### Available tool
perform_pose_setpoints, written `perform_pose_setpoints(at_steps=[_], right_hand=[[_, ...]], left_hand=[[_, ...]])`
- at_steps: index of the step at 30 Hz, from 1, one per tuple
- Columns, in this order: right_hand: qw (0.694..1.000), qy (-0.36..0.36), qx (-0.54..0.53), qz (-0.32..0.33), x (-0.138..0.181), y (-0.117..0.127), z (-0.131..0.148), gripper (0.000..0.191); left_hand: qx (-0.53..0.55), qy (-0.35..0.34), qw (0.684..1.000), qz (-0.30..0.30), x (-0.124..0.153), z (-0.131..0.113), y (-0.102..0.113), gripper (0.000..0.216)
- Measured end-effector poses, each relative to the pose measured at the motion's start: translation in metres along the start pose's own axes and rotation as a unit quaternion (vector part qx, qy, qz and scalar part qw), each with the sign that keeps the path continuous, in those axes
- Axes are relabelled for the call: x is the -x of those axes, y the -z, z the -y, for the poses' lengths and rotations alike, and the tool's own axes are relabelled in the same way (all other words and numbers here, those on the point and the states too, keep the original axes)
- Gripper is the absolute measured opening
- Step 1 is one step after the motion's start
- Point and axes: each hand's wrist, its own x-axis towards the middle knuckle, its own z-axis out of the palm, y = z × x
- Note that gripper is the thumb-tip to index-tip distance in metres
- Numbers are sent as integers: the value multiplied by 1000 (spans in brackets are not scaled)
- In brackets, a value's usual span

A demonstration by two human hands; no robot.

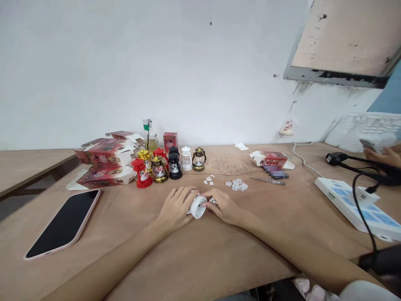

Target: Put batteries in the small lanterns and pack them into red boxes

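White plastic, by its look, makes up the small lantern (198, 207) held over the middle of the table (238, 251), between its near edge and its back edge, tilted so that the round base faces the near edge. The left hand (178, 207) is wrapped around the body, its fingers grasping it from above; the right hand (223, 204) has bent fingers touching the base, though whether they pinch some little part there I cannot tell. It should prove light and stiff, a bit slippery on its smooth curve, and thin-walled enough to crack if squeezed hard; the thick base rim looks the surest hold, with the body merely steadied. Most of that body is hidden under the left hand, so its top and any handle cannot be checked, and the recess in the base is too small to read. White bits (213, 201) lie partly behind the right hand. Toward the table's back edge, the thin metal pieces (234, 168) blur together, and a pixelated patch masks the item beside the red box (271, 159). Another person's hand (387, 156) is cut off at the right.
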Motion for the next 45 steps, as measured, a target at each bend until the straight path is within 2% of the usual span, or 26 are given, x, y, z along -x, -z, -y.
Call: perform_pose_setpoints(at_steps=[4,8,10,11,13,15,18,21,27,31,34,38,42,45], right_hand=[[999,36,12,-25,0,0,4,18],[996,59,43,-44,-1,12,-10,18],[993,-17,93,-73,-5,24,-32,20],[985,-89,126,-80,-8,31,-45,20],[947,-258,192,-28,-18,44,-76,21],[931,-296,214,19,-32,52,-107,21],[909,-321,247,102,-54,56,-142,15],[875,-338,295,181,-72,51,-163,18],[794,-351,368,332,-85,43,-176,27],[763,-327,388,401,-85,42,-178,28],[763,-298,397,415,-85,42,-180,28],[785,-266,401,390,-82,42,-181,29],[820,-263,396,318,-78,45,-179,26],[849,-279,384,233,-77,55,-178,22]], left_hand=[[-64,-46,995,-63,-2,-3,3,20],[-121,-87,987,-60,-4,-3,7,14],[-136,-82,986,-57,-3,-1,8,16],[-138,-76,986,-58,-3,0,8,17],[-133,-62,987,-60,-2,2,7,18],[-126,-53,989,-58,-1,2,5,20],[-138,-49,987,-61,0,-1,1,25],[-165,-50,983,-65,1,-4,-1,28],[-166,-43,983,-61,2,-3,3,27],[-160,-34,985,-51,3,-3,3,27],[-147,-31,988,-28,5,-3,2,28],[-117,-12,993,20,8,-2,0,31],[-35,98,988,115,9,4,1,40],[10,166,979,115,9,9,3,35]])
